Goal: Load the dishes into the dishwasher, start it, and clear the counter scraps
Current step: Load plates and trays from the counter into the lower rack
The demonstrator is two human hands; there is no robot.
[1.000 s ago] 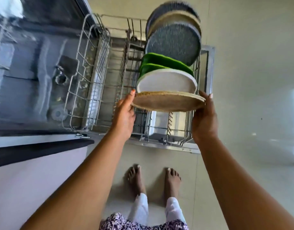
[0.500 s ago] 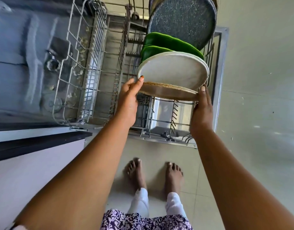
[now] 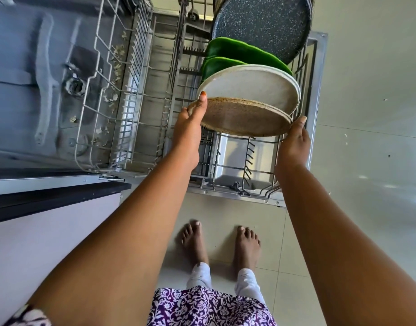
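Tipping the brown plate point(image 3: 244, 116) up from flat, I grip its rim with left hand point(image 3: 189, 128) and right hand point(image 3: 294, 142), nearly slotting it beside the white plate point(image 3: 251, 90).

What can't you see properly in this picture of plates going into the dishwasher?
Head view:
Dark speckled round plate: cut off by the top edge; any plates behind it can't be counted.
Two green plates: mostly hidden by the white round plate.
Slot of the wire rack beneath the brown speckled round plate: covered by that plate, so seating is unclear.
Fingers of the left hand and right hand holding it: hidden under its rim.
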